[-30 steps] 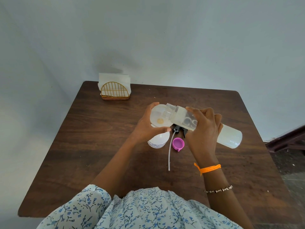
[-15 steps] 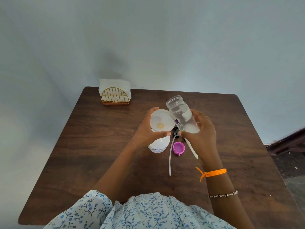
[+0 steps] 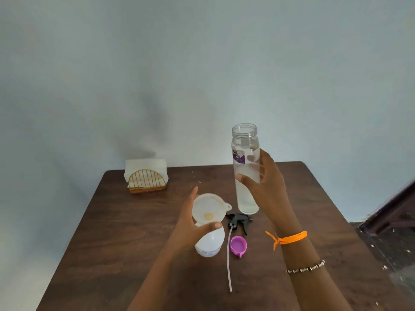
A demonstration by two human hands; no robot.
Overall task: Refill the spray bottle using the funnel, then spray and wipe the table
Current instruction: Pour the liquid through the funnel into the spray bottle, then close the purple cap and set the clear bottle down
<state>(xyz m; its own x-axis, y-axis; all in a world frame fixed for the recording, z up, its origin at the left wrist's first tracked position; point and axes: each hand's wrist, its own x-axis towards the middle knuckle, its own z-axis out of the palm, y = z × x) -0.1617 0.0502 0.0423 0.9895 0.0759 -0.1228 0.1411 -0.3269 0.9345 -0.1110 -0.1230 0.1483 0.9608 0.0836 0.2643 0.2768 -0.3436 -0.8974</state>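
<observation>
1 dark wooden table: white spray bottle standing near centre, white funnel seated in its neck, left hand curled around funnel rim and bottle top. Right hand grips 1 clear uncapped water bottle, upright, its base at the tabletop just behind the black trigger sprayer head. Purple cap lies beside the sprayer's dip tube; 1 gold wire napkin holder at far left corner
</observation>
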